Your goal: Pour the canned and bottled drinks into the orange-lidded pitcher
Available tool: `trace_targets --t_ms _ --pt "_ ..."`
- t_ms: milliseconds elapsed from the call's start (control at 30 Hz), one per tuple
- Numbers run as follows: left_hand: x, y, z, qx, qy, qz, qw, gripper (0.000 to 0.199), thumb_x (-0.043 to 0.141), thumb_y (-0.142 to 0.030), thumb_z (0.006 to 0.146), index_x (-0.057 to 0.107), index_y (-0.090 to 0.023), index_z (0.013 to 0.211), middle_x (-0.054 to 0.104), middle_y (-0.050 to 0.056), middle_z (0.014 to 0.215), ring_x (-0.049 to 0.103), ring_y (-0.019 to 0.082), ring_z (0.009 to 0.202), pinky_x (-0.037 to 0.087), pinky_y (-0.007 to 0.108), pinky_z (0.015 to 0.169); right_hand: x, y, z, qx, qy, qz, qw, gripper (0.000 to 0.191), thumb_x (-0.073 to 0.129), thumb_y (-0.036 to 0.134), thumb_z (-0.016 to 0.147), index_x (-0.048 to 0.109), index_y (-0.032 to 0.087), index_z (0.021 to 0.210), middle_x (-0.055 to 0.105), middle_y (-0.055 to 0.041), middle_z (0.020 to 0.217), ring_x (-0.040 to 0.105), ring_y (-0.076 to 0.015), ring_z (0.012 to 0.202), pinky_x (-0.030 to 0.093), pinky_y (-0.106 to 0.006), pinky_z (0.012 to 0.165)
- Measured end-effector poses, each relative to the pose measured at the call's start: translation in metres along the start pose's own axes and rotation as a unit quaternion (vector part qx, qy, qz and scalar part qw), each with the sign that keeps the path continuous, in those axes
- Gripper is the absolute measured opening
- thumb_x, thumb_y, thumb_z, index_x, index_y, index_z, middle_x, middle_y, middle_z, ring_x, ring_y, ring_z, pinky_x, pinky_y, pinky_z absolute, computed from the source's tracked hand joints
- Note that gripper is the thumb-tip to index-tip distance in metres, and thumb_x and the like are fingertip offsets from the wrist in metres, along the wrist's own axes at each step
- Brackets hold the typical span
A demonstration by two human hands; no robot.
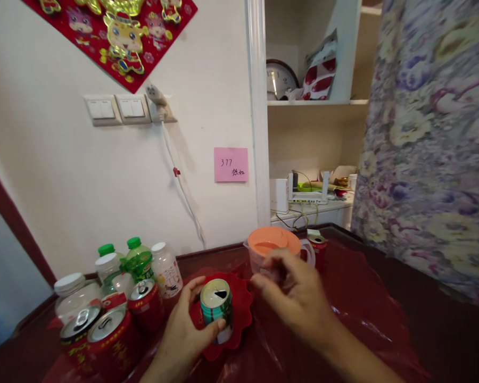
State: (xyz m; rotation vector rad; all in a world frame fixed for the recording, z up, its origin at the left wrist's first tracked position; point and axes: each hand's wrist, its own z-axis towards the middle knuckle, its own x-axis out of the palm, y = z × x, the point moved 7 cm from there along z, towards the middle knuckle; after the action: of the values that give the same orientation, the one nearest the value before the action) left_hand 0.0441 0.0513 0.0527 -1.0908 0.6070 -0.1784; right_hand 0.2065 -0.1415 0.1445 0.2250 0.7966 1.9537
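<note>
Right now, the step in hand looks to be steadying the green can (214, 299), with the left hand (187, 331) doing the work. That hand grasps it, thumb laid across the near face and fingers along the left side; how firm the hold is, I can't make out. The can is on the red plate (245, 307), close to upright, its top showing a dark opening; whether its base bears fully on the plate is unclear.

The right hand (305, 300) looks released: half curled, thumb parted from the fingers, nothing seen in its grasp. It is to the right of the plate, in front of the pitcher (255, 260) with its orange lid (269, 240); whether it touches the pitcher is hard to say.

Any move with the can would seem to call for a level, even hold, since the top has an opening and the wall is probably thin. Three red cans (115, 340) and the bottles (170, 272) crowd the table (455, 322) on the left, so there appears to be more elbow room on the right.
</note>
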Motion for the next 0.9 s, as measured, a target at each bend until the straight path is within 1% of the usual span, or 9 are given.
trace_targets --t_ms 33,100,167,267,367,467,633,767,900 --pt "0.001 -0.003 -0.002 0.003 0.008 -0.001 1.000 0.077 0.080 -0.032 0.053 0.054 -0.018 0.124 0.073 0.018 0.125 0.067 0.040 0.119 0.051 0.057 0.106 0.012 0.003 -0.002 0.015 0.050 -0.017 0.998 0.018 0.077 0.031 0.081 0.064 0.023 0.092 0.060 0.0042 0.076 0.056 -0.0128 0.065 0.043 -0.024 0.060" --pt "0.005 -0.008 -0.006 0.013 0.026 0.000 1.000 0.079 0.079 -0.032 0.056 0.051 -0.018 0.129 0.072 0.018 0.126 0.069 0.038 0.118 0.055 0.054 0.104 0.030 0.004 -0.005 0.063 0.144 -0.071 0.985 0.044 0.084 0.029 0.071 0.067 0.024 0.111 0.068 -0.0001 0.099 0.063 -0.0196 0.088 0.047 -0.031 0.076" --pt "0.006 -0.012 -0.009 0.027 0.034 0.011 0.999 0.080 0.079 -0.035 0.059 0.050 -0.018 0.132 0.071 0.018 0.127 0.070 0.036 0.116 0.057 0.050 0.100 0.040 0.004 -0.009 0.114 0.218 -0.119 0.962 0.067 0.087 0.033 0.068 0.061 0.026 0.130 0.065 -0.0032 0.121 0.059 -0.0251 0.111 0.045 -0.038 0.093" --pt "0.008 -0.016 -0.014 0.045 0.039 0.030 0.998 0.084 0.076 -0.037 0.060 0.048 -0.017 0.137 0.072 0.019 0.126 0.071 0.036 0.115 0.058 0.048 0.100 0.046 0.011 -0.013 0.130 0.277 -0.136 0.942 0.077 0.085 0.036 0.071 0.055 0.026 0.141 0.061 -0.0039 0.132 0.055 -0.0252 0.120 0.042 -0.039 0.102" --pt "0.010 -0.020 -0.017 0.053 0.053 0.033 0.997 0.090 0.072 -0.031 0.058 0.044 -0.017 0.142 0.073 0.018 0.125 0.072 0.034 0.114 0.059 0.044 0.100 0.050 0.017 -0.016 0.115 0.305 -0.171 0.930 0.087 0.086 0.040 0.070 0.051 0.023 0.148 0.059 -0.0073 0.137 0.054 -0.0285 0.123 0.041 -0.043 0.107" --pt "0.010 -0.023 -0.020 0.063 0.055 0.035 0.996 0.094 0.069 -0.024 0.053 0.043 -0.017 0.144 0.073 0.017 0.126 0.071 0.034 0.115 0.059 0.042 0.100 0.055 0.017 -0.017 0.102 0.319 -0.199 0.921 0.095 0.088 0.049 0.067 0.050 0.023 0.150 0.060 -0.0099 0.135 0.056 -0.0327 0.121 0.043 -0.049 0.106" --pt "0.013 -0.021 -0.024 0.089 0.056 0.046 0.993 0.094 0.065 -0.016 0.051 0.047 -0.020 0.143 0.073 0.013 0.127 0.071 0.033 0.116 0.058 0.042 0.103 0.056 0.016 -0.019 0.101 0.316 -0.206 0.921 0.091 0.089 0.053 0.063 0.056 0.026 0.143 0.063 -0.0098 0.133 0.059 -0.0361 0.118 0.046 -0.054 0.101" --pt "0.017 -0.014 -0.027 0.113 0.061 0.035 0.991 0.094 0.070 -0.015 0.053 0.048 -0.021 0.144 0.072 0.013 0.129 0.070 0.034 0.118 0.059 0.041 0.101 0.052 0.018 -0.023 0.104 0.317 -0.208 0.920 0.087 0.089 0.054 0.061 0.058 0.029 0.139 0.065 -0.0084 0.130 0.060 -0.0374 0.117 0.046 -0.055 0.100" --pt "0.022 -0.008 -0.030 0.117 0.058 0.042 0.991 0.093 0.071 -0.015 0.054 0.049 -0.020 0.144 0.072 0.012 0.130 0.069 0.035 0.121 0.057 0.043 0.104 0.049 0.018 -0.027 0.118 0.324 -0.207 0.916 0.086 0.088 0.053 0.061 0.059 0.027 0.138 0.068 -0.0089 0.124 0.063 -0.0387 0.112 0.047 -0.056 0.095"
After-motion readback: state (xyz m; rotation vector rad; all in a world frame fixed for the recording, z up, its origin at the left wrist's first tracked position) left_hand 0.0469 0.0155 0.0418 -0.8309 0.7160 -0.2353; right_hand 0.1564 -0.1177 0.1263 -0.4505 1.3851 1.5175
